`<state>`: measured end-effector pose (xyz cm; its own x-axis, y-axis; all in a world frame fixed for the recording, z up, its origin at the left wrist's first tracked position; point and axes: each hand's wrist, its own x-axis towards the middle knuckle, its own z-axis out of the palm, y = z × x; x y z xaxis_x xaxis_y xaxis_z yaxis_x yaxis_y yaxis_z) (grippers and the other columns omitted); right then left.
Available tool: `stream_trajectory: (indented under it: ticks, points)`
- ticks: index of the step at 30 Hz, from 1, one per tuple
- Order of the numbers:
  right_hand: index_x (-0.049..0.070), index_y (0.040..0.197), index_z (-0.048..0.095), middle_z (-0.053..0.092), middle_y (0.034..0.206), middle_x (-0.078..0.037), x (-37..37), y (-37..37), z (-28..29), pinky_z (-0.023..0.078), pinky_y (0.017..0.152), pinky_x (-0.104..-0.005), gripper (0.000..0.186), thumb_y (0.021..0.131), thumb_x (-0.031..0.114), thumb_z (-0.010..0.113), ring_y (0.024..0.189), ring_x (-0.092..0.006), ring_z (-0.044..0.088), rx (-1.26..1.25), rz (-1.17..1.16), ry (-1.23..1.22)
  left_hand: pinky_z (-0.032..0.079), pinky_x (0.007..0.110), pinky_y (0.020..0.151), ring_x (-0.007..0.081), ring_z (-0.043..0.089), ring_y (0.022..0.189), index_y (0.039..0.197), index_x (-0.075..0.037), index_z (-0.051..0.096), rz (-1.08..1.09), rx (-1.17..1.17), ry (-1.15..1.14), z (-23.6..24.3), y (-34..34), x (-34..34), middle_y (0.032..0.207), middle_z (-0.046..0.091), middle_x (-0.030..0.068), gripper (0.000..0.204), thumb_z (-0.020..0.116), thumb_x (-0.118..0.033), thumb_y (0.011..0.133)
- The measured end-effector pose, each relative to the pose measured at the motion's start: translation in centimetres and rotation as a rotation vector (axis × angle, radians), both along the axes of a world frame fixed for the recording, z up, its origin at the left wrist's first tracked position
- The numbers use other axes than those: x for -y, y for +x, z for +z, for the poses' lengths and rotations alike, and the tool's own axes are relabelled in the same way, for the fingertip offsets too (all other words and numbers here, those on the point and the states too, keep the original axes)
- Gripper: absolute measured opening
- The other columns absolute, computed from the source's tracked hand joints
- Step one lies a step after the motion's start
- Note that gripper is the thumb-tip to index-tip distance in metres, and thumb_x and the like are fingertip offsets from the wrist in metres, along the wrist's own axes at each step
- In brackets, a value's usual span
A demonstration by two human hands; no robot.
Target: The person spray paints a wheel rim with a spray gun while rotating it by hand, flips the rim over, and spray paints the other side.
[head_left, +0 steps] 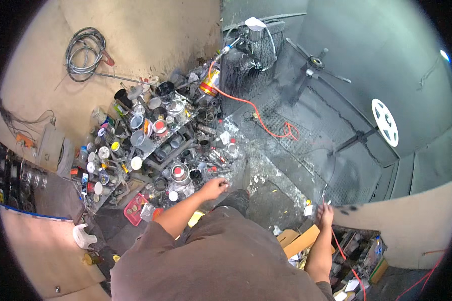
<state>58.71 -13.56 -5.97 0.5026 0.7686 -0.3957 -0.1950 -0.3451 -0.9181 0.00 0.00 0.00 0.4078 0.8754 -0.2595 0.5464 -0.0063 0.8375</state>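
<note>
My left hand [215, 189] is closed in a pinch above the floor, just right of a crowded paint bench; a small pale spot shows at its fingertips, too small to name. On the right, my right hand [326, 215] is closed by the booth's edge, where a thin red hose [339, 246] runs up to it; a small pale piece shows at the fingers. Closest to my left hand are a round metal can [180, 172] and a white-lidded jar [173, 195]. A white scrap [308, 210] lies left of my right hand.
Cups, cans and bottles crowd the bench, with a phone [84, 184] at its left. A spray gun [227, 49] with an orange hose [246, 102] hangs at a blackened stand [248, 65]. A white wheel-shaped disc [384, 123] is mounted right. A cardboard box [302, 242] stands beside me.
</note>
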Motion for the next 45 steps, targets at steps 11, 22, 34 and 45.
stream_trajectory:
  ticks: [11, 22, 34, 45]
  points:
    - [0.003, 0.114, 0.067, 0.068, 0.090, -0.008, -6.4, 1.9, -8.4, 0.050, 0.067, -0.0326, 0.035, 0.095, 0.031, 0.063, 0.075, -0.0188, 0.061, 0.371, 0.372, -0.608, 0.047, 0.033, 0.063, 0.0129, 0.060, 0.068, 0.098, -0.002, 0.071, 0.449, 0.092, 0.261, 0.4, 7.1, -27.6, 0.072, 0.066, 0.0039, 0.026, 0.062, -0.027, 0.099]
    - [0.003, 0.100, 0.068, 0.068, 0.084, -0.006, -5.5, -0.5, -8.3, 0.045, 0.060, -0.0363, 0.025, 0.093, 0.027, 0.070, 0.069, -0.0164, 0.056, 0.097, 0.246, -0.672, 0.045, 0.043, 0.103, 0.0407, 0.059, 0.117, 0.130, 0.003, 0.054, 0.982, -0.438, 0.821, 10.8, 2.2, -57.4, 0.122, 0.062, 0.0233, 0.080, 0.085, -0.044, 0.074]
    - [-0.002, 0.123, 0.064, 0.070, 0.113, -0.024, -36.2, 1.2, 2.6, 0.052, 0.094, -0.0400, 0.051, 0.088, 0.035, 0.071, 0.108, -0.0336, 0.068, 0.503, 0.443, -0.331, 0.051, 0.049, 0.079, 0.0440, 0.068, 0.092, 0.100, -0.001, 0.072, 0.707, -0.538, 0.441, 14.1, 3.8, -57.4, 0.091, 0.070, 0.0269, 0.059, 0.069, -0.058, 0.085]
    - [-0.004, 0.132, 0.058, 0.064, 0.127, -0.025, -59.8, -12.8, 22.3, 0.048, 0.102, -0.0428, 0.069, 0.084, 0.043, 0.076, 0.117, -0.0354, 0.063, 0.543, 0.608, 0.275, 0.048, 0.037, 0.069, 0.0153, 0.056, 0.073, 0.097, 0.000, 0.067, 0.517, 0.082, 0.246, 12.3, 21.6, -45.2, 0.079, 0.067, 0.0081, 0.032, 0.069, -0.032, 0.095]
